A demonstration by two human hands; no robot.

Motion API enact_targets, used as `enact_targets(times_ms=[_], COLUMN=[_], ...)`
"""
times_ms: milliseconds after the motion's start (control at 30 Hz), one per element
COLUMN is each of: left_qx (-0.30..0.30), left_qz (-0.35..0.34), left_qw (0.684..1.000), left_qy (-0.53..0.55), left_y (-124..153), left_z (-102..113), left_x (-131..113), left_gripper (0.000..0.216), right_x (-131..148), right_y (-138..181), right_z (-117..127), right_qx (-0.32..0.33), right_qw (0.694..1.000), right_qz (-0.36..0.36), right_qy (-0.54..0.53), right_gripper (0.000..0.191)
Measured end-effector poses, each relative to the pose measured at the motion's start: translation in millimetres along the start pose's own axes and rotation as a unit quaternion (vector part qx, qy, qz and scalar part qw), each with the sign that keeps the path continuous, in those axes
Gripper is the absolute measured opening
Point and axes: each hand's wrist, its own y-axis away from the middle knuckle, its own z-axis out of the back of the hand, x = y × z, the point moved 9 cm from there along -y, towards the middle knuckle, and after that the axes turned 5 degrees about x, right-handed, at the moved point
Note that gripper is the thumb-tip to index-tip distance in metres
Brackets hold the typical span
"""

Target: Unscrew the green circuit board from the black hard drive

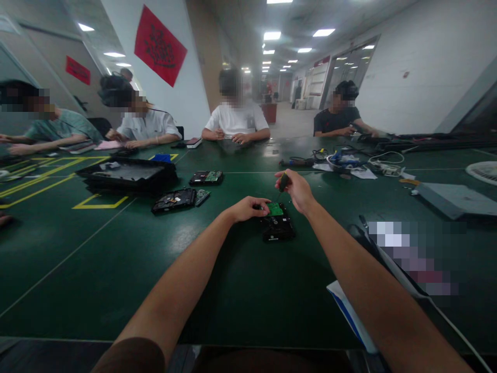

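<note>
A black hard drive [279,229] with a green circuit board [275,209] on its far part lies on the table in front of me. My left hand [249,209] is at its left side, fingers curled and fingertips on the edge by the board. Over the drive's far right corner, my right hand [298,189] grips a screwdriver [284,181] by its dark handle. The thin shaft points down toward the board; its tip is too small to make out. Further left lie another hard drive [174,200], a loose circuit board [202,197] and a third drive [206,177].
Black trays [128,178] are stacked at the left on the green table [116,280]. Cables [345,158] lie beyond my right hand. To the right are a grey metal panel [458,199] and a blue-edged packet [349,313]. Several people sit across the table.
</note>
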Motion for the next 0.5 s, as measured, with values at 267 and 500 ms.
enact_targets(times_ms=[267, 500], left_qx=[0.004, 0.004], left_qz=[-0.003, -0.002], left_qw=[1.000, 1.000], left_qy=[-0.005, -0.003], left_y=[0.1, 0.1], left_z=[-1.3, -0.6], left_x=[-5.1, -1.8], left_gripper=[0.020, 0.020], right_x=[-3.9, 3.7], right_y=[0.7, 1.7], right_z=[-0.3, 2.4], right_qx=[-0.008, -0.018], right_qw=[1.000, 1.000], right_qz=[-0.006, 0.005], right_qy=[-0.022, 0.018], right_gripper=[0.033, 0.027])
